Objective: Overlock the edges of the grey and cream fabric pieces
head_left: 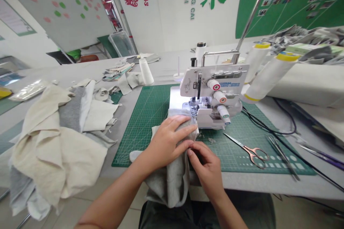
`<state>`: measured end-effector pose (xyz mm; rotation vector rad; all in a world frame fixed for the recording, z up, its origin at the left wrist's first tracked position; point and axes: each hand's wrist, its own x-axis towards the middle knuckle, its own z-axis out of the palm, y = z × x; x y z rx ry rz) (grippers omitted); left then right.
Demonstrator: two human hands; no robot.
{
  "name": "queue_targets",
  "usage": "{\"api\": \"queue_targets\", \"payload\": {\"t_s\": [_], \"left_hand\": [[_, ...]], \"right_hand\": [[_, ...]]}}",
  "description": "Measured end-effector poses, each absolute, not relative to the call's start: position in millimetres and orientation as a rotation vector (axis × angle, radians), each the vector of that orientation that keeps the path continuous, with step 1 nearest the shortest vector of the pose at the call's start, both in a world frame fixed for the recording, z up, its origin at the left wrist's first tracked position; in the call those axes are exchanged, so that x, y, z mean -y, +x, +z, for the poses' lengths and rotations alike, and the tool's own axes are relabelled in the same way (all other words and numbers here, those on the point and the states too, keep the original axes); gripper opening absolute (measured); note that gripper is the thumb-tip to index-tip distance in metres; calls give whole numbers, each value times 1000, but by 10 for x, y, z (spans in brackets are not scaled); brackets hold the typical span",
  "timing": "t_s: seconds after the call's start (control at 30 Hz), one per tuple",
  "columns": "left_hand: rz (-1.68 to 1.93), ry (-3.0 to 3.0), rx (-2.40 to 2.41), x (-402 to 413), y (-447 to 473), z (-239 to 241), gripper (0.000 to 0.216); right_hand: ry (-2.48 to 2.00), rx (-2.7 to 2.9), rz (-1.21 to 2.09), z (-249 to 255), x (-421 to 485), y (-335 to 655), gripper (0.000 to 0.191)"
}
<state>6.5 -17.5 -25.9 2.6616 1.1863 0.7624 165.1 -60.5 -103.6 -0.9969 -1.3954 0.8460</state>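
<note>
A piece of grey fabric (pixel 177 175) runs from my lap up over the table edge to the needle area of a white overlock sewing machine (pixel 215 75), whose lamp is lit. On top of the fabric, just in front of the presser foot, my left hand (pixel 170 139) lies flat with its fingers stretched toward the machine. My right hand (pixel 205 161) pinches the fabric's right edge between thumb and forefinger, close to my left thumb. Beneath the machine and fabric is a green cutting mat (pixel 145 111).
Scissors (pixel 251 152) and tweezers (pixel 283 157) lie on the mat at right, near black cables (pixel 260 125). Large thread cones (pixel 271 77) stand beside the machine. Cream and grey cloth (pixel 61 146) is heaped at left, hanging over the edge. A small thread cone (pixel 146 71) stands behind the mat.
</note>
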Motion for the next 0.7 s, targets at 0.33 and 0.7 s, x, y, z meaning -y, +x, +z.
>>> {"api": "queue_targets", "payload": {"t_s": [0.33,0.7], "left_hand": [[763,2666,-1192,174,63,-257,41],[721,2684,-1231,143,90,-235,44]], "right_hand": [[-979,1405,839,-1065,618,1645,15],[-957,1408,852,-1066,637,1651,15]]}}
